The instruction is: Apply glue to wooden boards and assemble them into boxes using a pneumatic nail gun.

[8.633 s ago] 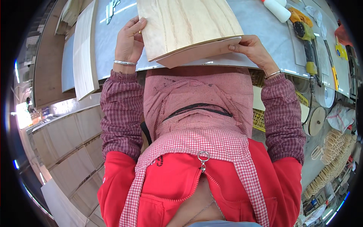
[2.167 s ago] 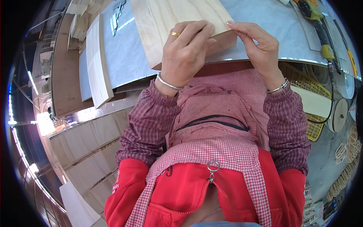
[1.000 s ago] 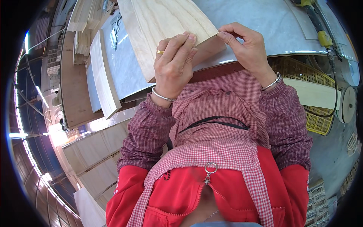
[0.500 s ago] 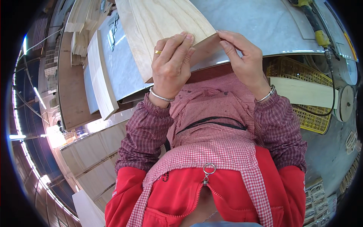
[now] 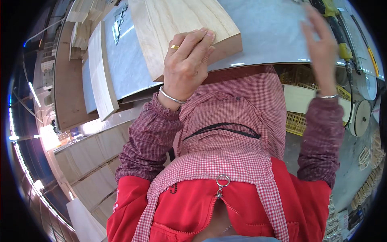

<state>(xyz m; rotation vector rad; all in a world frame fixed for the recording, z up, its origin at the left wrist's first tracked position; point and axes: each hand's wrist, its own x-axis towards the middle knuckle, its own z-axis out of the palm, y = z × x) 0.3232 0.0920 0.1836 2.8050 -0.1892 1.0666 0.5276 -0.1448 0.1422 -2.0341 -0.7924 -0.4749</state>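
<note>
My left hand [image 5: 186,66] grips the near edge of a box-shaped piece of pale wood [image 5: 185,20], with its fingers on the top face. The piece lies on the grey-blue worktop [image 5: 266,36], its grained top and one side showing. My right hand [image 5: 322,52] is off the wood, over the worktop's front edge at the right. It is smeared by motion, so its fingers are unclear. Just beyond it lies a black and yellow-green power tool [image 5: 344,51].
Left of the box-shaped piece are a loose pale board [image 5: 102,76], a small metal tool [image 5: 117,28] and stacked wooden strips [image 5: 80,38]. Below the worktop at right stand a yellow plastic crate [image 5: 296,123] and a round disc [image 5: 361,117]. More panels [image 5: 90,161] lie at lower left.
My right hand has let go of the wood's corner and swung right toward the power tool. The box-shaped piece has settled lower on the worktop, with my left hand still on it.
</note>
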